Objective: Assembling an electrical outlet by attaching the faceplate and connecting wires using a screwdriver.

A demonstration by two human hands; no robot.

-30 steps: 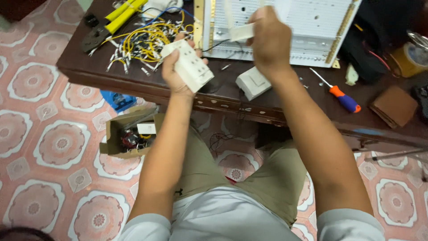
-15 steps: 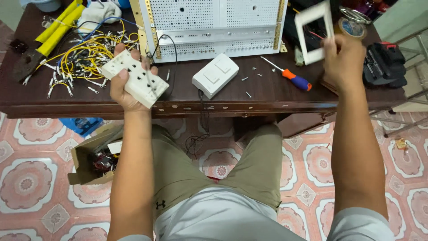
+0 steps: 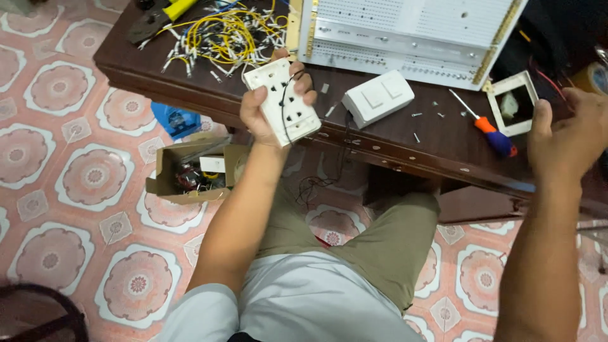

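— What's lowest on the left?

— An open brown carton [image 3: 190,171] on the tiled floor, under the worktop [image 3: 392,136] edge, with dark parts and a small white label-like card inside. A blue packet [image 3: 176,120] lies just behind it.

— And up on the worktop?

— A tangle of yellow wires [image 3: 225,35] at the left end, a yellow-handled tool [image 3: 158,16] beside it.

— The left hand?

— The left hand [image 3: 269,104] is clenched around a white socket strip [image 3: 282,101], held tilted above the worktop's front edge, a black cord across its face.

— Next?

— A white switch box [image 3: 378,98] resting on the worktop, a white perforated panel [image 3: 411,31] behind it, then an orange-and-blue screwdriver [image 3: 487,130].

— The right hand?

— The right hand [image 3: 567,139] meets a white square frame [image 3: 514,102] at the far right; its thumb touches the frame, but whether the grip is closed on it I cannot tell.
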